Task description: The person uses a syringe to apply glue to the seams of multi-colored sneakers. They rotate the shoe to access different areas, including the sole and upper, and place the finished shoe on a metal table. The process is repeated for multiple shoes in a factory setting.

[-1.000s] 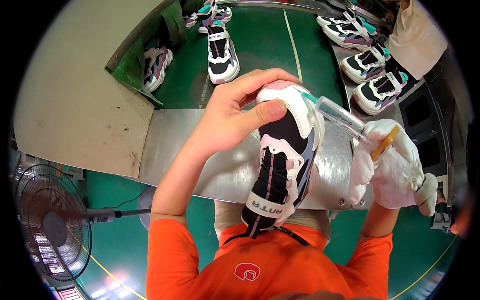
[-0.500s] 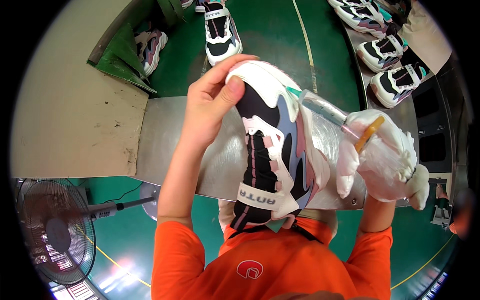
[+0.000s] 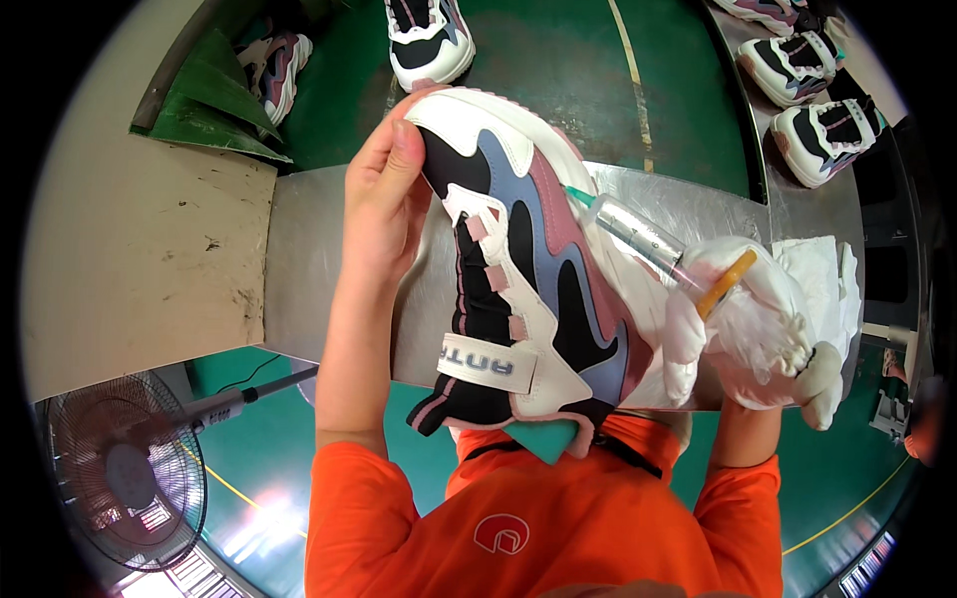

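My bare left hand grips the toe end of a sneaker, thumb on the white toe cap. The shoe is white, black, mauve and blue-grey, with its side turned up and its heel toward my body. My right hand, in a white glove, holds a clear syringe with an orange-brown plunger end. The syringe's green tip meets the seam between the mauve upper and the white sole. Some of the gloved fingers are hidden behind the plunger.
A metal worktop lies under the shoe, before a green belt. Similar sneakers stand on the belt and the right ledge. White cloth lies beyond my glove. At lower left is a fan.
The shoe has shifted left and turned so more of its side shows. The syringe tip has moved from near the toe cap further along the seam toward the heel.
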A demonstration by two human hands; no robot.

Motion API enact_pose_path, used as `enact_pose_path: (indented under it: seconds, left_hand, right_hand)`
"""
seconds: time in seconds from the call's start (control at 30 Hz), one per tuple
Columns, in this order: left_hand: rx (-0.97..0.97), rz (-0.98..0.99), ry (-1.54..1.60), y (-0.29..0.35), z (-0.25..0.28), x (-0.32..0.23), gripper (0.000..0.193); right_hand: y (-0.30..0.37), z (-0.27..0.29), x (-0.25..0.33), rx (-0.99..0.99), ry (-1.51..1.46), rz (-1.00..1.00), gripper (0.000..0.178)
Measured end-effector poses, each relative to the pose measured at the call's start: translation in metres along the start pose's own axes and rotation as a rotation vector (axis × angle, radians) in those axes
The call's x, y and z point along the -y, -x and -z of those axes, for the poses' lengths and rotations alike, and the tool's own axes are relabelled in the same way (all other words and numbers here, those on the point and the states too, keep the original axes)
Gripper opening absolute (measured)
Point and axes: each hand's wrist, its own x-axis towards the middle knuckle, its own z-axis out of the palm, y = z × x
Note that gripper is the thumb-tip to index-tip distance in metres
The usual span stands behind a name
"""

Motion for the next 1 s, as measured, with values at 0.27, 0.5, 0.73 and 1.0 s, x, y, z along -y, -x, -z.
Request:
enact_pose_path:
  seconds: [0.27,0.5,0.73,1.0]
  left_hand:
    - [-0.033,0.047,-0.022,-0.001,0.008,0.003,0.053]
    - [-0.04,0.024,-0.026,0.0,0.016,0.002,0.05]
    - [-0.064,-0.01,-0.039,0.003,0.011,0.0,0.048]
    - [-0.148,0.028,-0.101,0.003,0.006,0.001,0.046]
  right_hand:
    - [0.019,0.008,0.004,-0.001,-0.094,-0.06,0.073]
    - [0.04,0.005,0.009,0.0,-0.123,-0.087,0.077]
    - [0.061,0.006,0.015,0.006,-0.141,-0.114,0.081]
    - [0.071,0.008,0.012,-0.016,-0.149,-0.145,0.086]
